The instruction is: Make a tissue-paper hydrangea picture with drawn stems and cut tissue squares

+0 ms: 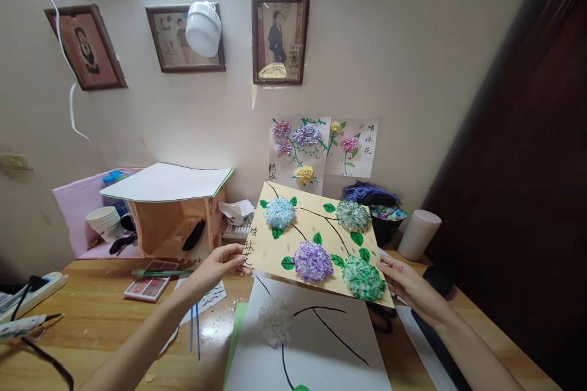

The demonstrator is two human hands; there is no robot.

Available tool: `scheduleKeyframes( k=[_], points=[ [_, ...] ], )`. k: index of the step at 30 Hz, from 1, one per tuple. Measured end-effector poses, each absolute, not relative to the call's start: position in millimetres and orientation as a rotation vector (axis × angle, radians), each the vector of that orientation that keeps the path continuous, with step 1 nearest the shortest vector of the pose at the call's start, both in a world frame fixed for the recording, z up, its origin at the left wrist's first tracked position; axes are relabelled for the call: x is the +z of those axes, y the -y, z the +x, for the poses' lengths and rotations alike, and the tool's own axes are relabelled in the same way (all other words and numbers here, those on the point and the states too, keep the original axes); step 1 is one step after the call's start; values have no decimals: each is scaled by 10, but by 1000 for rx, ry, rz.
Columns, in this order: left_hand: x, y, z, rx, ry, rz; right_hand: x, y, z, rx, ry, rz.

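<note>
Right hand grips flower card by right edge

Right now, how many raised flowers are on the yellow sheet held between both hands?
4 on the yellow sheet: a light-blue flower upper left, a grey-green flower upper right, a purple flower lower middle, a green flower lower right. None looks hidden.

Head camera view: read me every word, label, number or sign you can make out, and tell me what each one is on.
"绣球花" on the yellow card.
"绣球花" on the right wall sheet.
"绣球" on the left wall sheet; the card may hide more.
Too small or blurred: marks on the white tool and in the rightmost framed photo.
</note>
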State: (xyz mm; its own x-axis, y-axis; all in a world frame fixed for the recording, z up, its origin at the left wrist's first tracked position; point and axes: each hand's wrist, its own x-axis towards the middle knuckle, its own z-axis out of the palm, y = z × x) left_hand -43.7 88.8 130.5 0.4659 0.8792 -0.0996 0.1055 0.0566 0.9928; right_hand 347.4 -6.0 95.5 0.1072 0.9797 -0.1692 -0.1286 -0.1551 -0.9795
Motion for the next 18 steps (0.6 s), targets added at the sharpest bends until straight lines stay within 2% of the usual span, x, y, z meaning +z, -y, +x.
scheduleKeyframes(
  k=[11, 18],
  points=[
    [1633, -525, -737, 876, -976, 1452, 957, -46, 3331, 1241, 870, -1284],
    [1753, -255, -1165, 1086, -1043, 1292, 1203, -301, 2782, 1295, 805, -1260]
  ],
)
